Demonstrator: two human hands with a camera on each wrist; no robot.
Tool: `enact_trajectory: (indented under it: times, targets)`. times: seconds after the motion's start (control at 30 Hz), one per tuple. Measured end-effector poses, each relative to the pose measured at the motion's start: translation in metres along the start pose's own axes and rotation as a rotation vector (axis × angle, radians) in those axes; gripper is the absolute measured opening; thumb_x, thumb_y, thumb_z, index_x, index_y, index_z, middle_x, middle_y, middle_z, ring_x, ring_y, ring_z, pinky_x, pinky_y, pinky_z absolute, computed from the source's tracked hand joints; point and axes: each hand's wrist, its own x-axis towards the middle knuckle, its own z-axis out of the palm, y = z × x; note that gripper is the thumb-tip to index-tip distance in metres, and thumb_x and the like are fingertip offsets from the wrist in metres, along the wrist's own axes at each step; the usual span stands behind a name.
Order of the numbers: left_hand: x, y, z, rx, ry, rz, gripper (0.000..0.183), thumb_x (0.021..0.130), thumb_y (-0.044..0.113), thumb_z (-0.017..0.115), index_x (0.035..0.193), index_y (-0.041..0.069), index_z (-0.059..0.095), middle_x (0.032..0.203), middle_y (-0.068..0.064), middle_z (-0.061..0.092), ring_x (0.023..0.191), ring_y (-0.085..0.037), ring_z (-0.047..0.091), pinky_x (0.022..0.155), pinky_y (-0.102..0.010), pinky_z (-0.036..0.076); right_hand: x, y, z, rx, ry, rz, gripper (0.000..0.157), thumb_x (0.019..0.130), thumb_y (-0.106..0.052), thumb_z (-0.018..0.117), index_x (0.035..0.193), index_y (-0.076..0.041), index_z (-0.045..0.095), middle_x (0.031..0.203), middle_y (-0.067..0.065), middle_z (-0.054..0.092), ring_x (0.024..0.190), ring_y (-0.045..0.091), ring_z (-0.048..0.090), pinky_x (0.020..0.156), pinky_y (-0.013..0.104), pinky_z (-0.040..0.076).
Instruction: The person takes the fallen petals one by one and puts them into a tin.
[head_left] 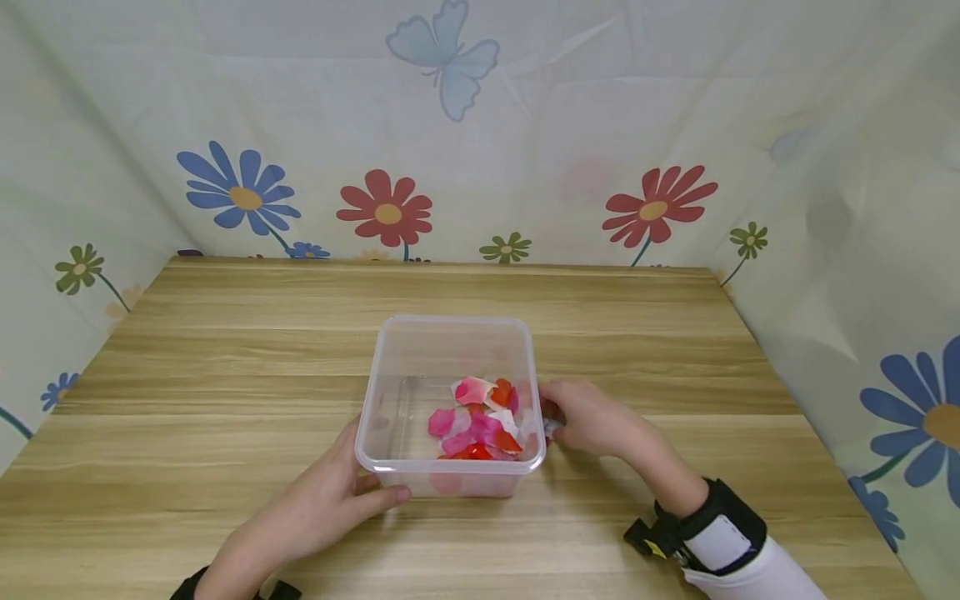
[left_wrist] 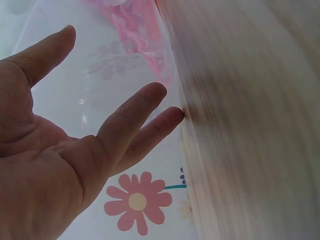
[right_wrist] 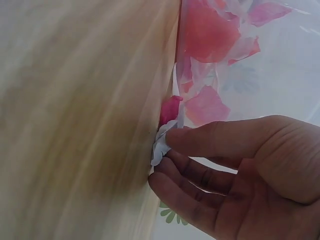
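A clear square plastic box (head_left: pixel 450 466) stands on the table, with pink, red and white flower petals (head_left: pixel 483 429) heaped in its right half. Against its front left corner rests my left hand (head_left: pixel 318 504), thumb along the front side. In the left wrist view, the left fingers (left_wrist: pixel 132 115) are spread and fairly straight. Beside the box's right side, low over the table, my right hand (head_left: pixel 596 421) pinches a crumpled white petal (right_wrist: pixel 162 145) between thumb and fingertips. A magenta petal (right_wrist: pixel 171 108) sticks out just past it, outside the box wall.
The wood-grain table (head_left: pixel 247 350) spreads around the box. Behind it and along both sides hangs a white curtain (head_left: pixel 540 158) printed with flowers and a butterfly. Black straps with small devices (head_left: pixel 712 529) are worn on the wrists.
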Motion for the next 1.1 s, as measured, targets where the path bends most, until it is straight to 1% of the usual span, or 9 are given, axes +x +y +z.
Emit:
enact_trajectory:
  times: [0.1,0.2,0.37,0.5,0.63,0.83,1.0,1.1]
  targets:
    - [0.000,0.001,0.000,0.006,0.002,-0.002,0.096,0.088,0.009,0.076,0.156,0.021,0.010,0.145,-0.009,0.033,0.119,-0.024,0.055,0.091,-0.025,0.047,0.000,0.000,0.000,0.014,-0.004,0.017,0.027,0.079,0.009,0.071,0.094,-0.011,0.061,0.074,-0.001,0.053,0.068,0.013,0.047,0.058,0.021,0.038]
    - [0.001,0.001,0.000,0.000,0.004,-0.007,0.096,0.088,0.009,0.076,0.156,0.022,0.010,0.145,-0.007,0.033,0.119,-0.024,0.055,0.091,-0.025,0.046,0.000,0.001,0.000,0.020,0.000,0.007,0.028,0.078,0.011,0.068,0.090,-0.012,0.059,0.072,-0.001,0.051,0.067,0.013,0.046,0.057,0.020,0.037]
    - [0.000,0.001,-0.001,-0.013,-0.007,0.021,0.092,0.088,0.011,0.075,0.155,0.019,0.012,0.144,-0.009,0.034,0.120,-0.025,0.054,0.092,-0.025,0.046,-0.002,0.004,-0.003,0.023,0.021,-0.035,0.027,0.077,0.014,0.062,0.083,-0.012,0.057,0.071,-0.001,0.050,0.066,0.011,0.046,0.056,0.019,0.037]
    - [0.000,0.001,0.000,-0.011,-0.009,0.039,0.090,0.089,0.012,0.075,0.154,0.017,0.014,0.141,-0.011,0.037,0.117,-0.023,0.055,0.091,-0.025,0.046,-0.006,0.002,-0.010,0.043,0.021,-0.027,0.024,0.079,0.014,0.061,0.081,-0.010,0.057,0.072,0.000,0.051,0.067,0.012,0.047,0.057,0.020,0.040]
    - [0.000,0.001,0.000,0.000,-0.007,0.040,0.091,0.089,0.012,0.075,0.155,0.018,0.012,0.143,-0.010,0.035,0.117,-0.023,0.056,0.092,-0.026,0.046,-0.010,-0.001,-0.020,0.078,0.021,-0.007,0.024,0.080,0.012,0.063,0.083,-0.011,0.058,0.073,0.000,0.051,0.069,0.015,0.049,0.058,0.021,0.041]
    - [0.000,0.000,0.000,0.002,-0.010,0.044,0.092,0.089,0.011,0.075,0.155,0.019,0.012,0.144,-0.009,0.035,0.117,-0.021,0.056,0.093,-0.027,0.045,-0.018,-0.005,-0.036,0.109,0.084,-0.005,0.022,0.081,0.010,0.064,0.087,-0.011,0.061,0.077,-0.004,0.054,0.072,0.016,0.052,0.061,0.022,0.046]
    - [0.000,0.000,0.000,0.008,-0.008,0.045,0.092,0.089,0.011,0.075,0.155,0.016,0.011,0.143,-0.010,0.035,0.118,-0.023,0.056,0.093,-0.027,0.045,-0.023,-0.008,-0.043,0.116,0.132,-0.016,0.022,0.082,0.007,0.064,0.094,-0.012,0.063,0.078,-0.005,0.053,0.072,0.016,0.052,0.060,0.022,0.046]
    - [0.001,0.000,0.000,-0.014,-0.007,0.030,0.093,0.088,0.009,0.075,0.155,0.018,0.011,0.143,-0.009,0.035,0.118,-0.022,0.056,0.092,-0.027,0.046,-0.025,-0.010,-0.045,0.101,0.138,-0.024,0.022,0.084,0.004,0.064,0.098,-0.012,0.067,0.078,-0.006,0.053,0.071,0.015,0.051,0.059,0.022,0.046]
